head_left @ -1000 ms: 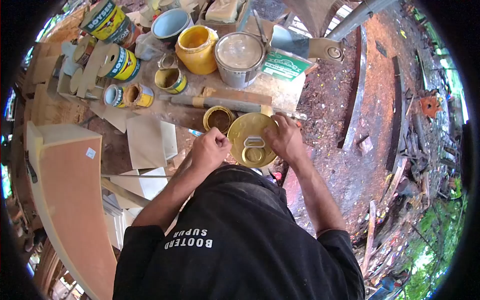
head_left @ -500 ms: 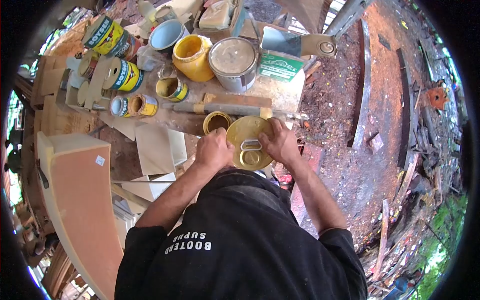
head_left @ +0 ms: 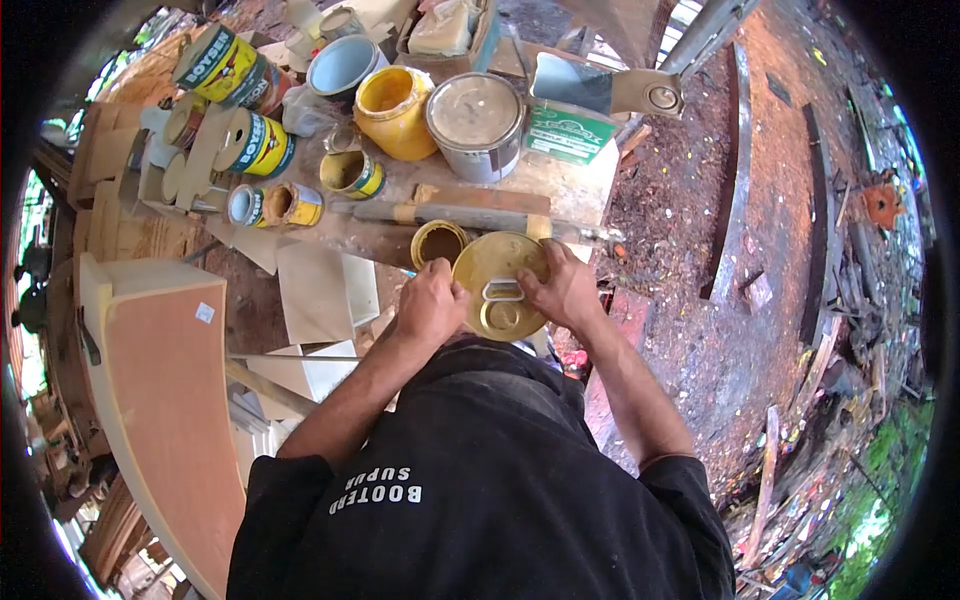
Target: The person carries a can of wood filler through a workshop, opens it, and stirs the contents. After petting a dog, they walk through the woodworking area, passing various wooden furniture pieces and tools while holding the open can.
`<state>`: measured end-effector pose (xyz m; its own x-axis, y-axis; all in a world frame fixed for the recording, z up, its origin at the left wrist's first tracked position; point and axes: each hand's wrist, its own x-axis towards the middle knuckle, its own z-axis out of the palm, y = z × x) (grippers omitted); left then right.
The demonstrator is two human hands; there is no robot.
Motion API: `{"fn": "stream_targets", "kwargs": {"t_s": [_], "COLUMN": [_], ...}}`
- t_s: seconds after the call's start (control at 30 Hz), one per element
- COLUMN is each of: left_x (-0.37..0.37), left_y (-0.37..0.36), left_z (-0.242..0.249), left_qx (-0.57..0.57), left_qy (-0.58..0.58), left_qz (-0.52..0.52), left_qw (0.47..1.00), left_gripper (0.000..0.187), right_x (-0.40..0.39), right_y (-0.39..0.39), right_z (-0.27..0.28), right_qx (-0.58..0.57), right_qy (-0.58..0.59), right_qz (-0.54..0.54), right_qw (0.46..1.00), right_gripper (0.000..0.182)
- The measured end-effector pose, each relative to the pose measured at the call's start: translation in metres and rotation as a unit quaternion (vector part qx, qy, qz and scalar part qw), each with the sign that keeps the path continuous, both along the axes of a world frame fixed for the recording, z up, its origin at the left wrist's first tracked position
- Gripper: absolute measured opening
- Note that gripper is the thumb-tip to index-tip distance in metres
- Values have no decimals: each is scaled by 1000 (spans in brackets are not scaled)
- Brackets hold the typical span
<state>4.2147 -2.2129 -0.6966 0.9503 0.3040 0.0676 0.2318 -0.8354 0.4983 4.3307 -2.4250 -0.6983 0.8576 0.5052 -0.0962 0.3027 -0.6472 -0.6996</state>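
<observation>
My right hand (head_left: 568,287) grips the right side of a round gold can (head_left: 495,260), its thumb lying on the lid near the pull ring. The lid faces up towards me. My left hand (head_left: 432,305) is closed against the can's left rim, with its fingertips partly hidden. Just beyond that hand stands a small open can (head_left: 438,246) with brown stuff inside, at the near edge of the table. Behind the gold can, a grey bar (head_left: 470,217) and a flat brown strip of wood (head_left: 480,198) lie across the tabletop.
Paint cans crowd the table (head_left: 585,190): a yellow pot (head_left: 397,140), a large lidded tin (head_left: 474,150), a blue-lined tub (head_left: 345,68) and several labelled cans. A cut-open green-labelled container (head_left: 568,130) stands at right. A curved wooden panel (head_left: 165,370) rises at my left.
The view has shifted slightly, so the table and cans sit a little further right and lower. My hands keep almost the same hold on the gold can.
</observation>
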Motion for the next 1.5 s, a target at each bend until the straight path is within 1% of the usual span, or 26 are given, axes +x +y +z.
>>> {"fn": "stream_targets", "kwargs": {"t_s": [0.03,0.1,0.13,0.2,0.3,0.33,0.4,0.47,0.6,0.73,0.77,0.83,0.9,0.93,0.97,1.03,1.07,1.13,1.17,1.23,1.27,1.33,1.37,1.4,1.5], "left_x": [-1,-3,-3,-3,-7,-8,-11,-12,-17,-22,-21,-25,-29,-31,-30,-32,-33,-36,-37,-45,-49,-59,-63,-69,-90], "left_y": [1,1,0,-4,-5,-5,-4,-3,0,-3,-5,-3,-1,0,-1,2,3,5,8,16,23,35,39,44,61], "left_z": [3,9,13,21,24,23,19,29,30,24,34,23,17,16,27,24,21,16,14,9,2,-5,-7,-10,-44], "left_qx": [-12,-38,-54,-85,-113,-122,-139,-174,-210,-270,-249,-271,-245,-245,-265,-245,-247,-252,-262,-284,-276,-264,-260,-280,-218], "left_qy": [8,23,22,21,27,30,36,59,81,29,43,24,18,33,38,59,61,63,54,37,14,24,30,31,-68], "left_qz": [1,2,11,30,30,34,42,54,67,84,93,93,76,64,77,68,75,88,98,120,125,153,165,190,168], "left_qw": [1000,999,998,996,993,992,989,981,972,959,963,958,966,967,961,965,964,962,958,951,953,952,951,940,959], "left_gripper": [20,21,21,23,30,33,40,45,50,45,45,46,48,54,53,57,56,56,56,56,52,50,49,49,48], "right_x": [1,2,3,4,-10,-15,-22,-24,-23,-15,-12,-9,-5,-4,-4,-3,-2,2,5,8,9,14,15,17,15], "right_y": [2,3,3,3,3,5,8,11,20,27,27,28,28,30,32,34,35,38,41,42,42,37,36,35,48], "right_z": [4,17,31,58,56,53,50,52,41,34,33,24,23,23,27,36,37,40,41,38,34,13,13,14,52], "right_qx": [-2,-6,14,53,54,48,-7,-61,-91,-78,-72,-63,-44,-37,-37,-42,-44,-62,-70,-50,-40,-21,-14,-35,-84], "right_qy": [-90,-265,-267,-268,-145,-137,-137,-144,-119,-137,-150,-181,-179,-177,-174,-162,-121,-108,-103,-112,-116,-118,-118,-105,-55], "right_qz": [3,8,31,78,176,195,231,259,265,283,293,329,340,344,333,311,301,302,302,306,307,327,336,328,306], "right_qw": [996,964,963,959,972,970,963,953,952,946,941,925,922,922,926,936,945,945,945,944,944,937,934,938,947], "right_gripper": [58,54,50,43,34,28,27,27,23,21,21,25,25,26,25,24,23,24,24,23,23,23,23,24,25]}}
